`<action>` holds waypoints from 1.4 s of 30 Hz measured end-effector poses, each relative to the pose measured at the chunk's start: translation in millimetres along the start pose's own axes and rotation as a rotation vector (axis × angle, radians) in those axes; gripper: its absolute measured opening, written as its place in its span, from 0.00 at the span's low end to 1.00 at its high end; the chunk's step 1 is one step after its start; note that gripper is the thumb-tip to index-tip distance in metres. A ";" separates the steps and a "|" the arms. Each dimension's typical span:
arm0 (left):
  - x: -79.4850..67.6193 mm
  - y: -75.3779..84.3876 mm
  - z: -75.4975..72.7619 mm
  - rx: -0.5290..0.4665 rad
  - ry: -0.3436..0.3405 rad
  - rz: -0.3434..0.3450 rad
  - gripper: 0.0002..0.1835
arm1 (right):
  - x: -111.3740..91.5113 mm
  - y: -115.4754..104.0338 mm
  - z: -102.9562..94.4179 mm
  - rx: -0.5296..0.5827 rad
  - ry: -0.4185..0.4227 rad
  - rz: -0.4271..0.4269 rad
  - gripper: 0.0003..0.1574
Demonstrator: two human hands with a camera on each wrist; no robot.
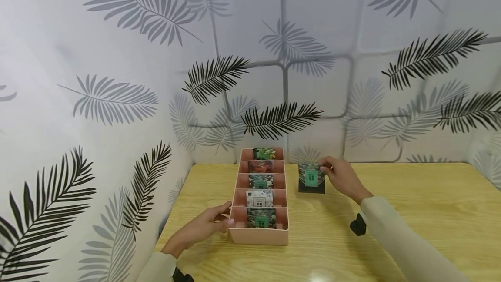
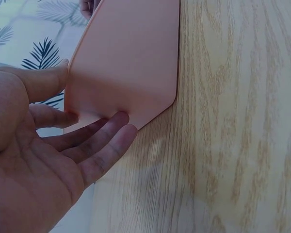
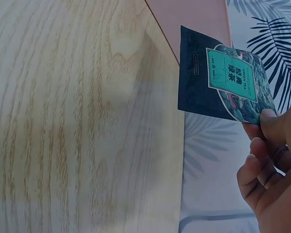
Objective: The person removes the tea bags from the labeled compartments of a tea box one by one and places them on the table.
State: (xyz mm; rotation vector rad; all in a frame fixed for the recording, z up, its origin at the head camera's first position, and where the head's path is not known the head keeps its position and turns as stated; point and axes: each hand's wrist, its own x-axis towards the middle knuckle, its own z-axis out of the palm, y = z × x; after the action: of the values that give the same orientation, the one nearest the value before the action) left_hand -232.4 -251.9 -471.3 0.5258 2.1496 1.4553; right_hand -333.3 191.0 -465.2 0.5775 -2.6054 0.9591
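Note:
My right hand (image 1: 344, 179) pinches a dark green tea sachet (image 3: 203, 73) by its upper corner, between thumb and fingers. The sachet's green label faces me in the head view, and it is held to the right of a pink divided box (image 1: 260, 236). My left hand (image 1: 207, 224) touches the box's front left corner. In the left wrist view, the fingers (image 2: 104, 165) of that hand lie loosely against the outer wall and the thumb is at the edge. A dark sachet with a green label (image 1: 261, 218) stands in the nearest compartment.
Behind it in the box stand a white sachet (image 1: 259, 199), a dark one (image 1: 261, 182), a red one (image 1: 260, 166) and a yellow-green one (image 1: 264, 153). The box is on a wooden table (image 1: 411, 212). Leaf-patterned walls (image 1: 321, 99) border the table behind and to the left.

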 end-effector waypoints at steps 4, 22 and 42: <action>0.2 -0.7 -0.7 0.005 -0.001 0.001 0.41 | 1.8 5.7 4.3 0.004 -0.008 0.018 0.07; 1.2 1.8 -1.5 0.000 -0.011 0.005 0.39 | 15.4 26.2 21.7 -0.029 -0.067 0.086 0.07; -0.8 0.3 -2.8 0.012 0.003 -0.009 0.39 | 21.3 36.6 38.3 -0.062 -0.132 0.144 0.07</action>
State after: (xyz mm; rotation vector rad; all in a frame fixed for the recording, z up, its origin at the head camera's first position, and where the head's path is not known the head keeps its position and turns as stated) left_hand -233.4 -254.4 -470.0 0.5181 2.1616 1.4407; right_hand -374.4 185.2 -504.3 0.4574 -2.8164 0.9067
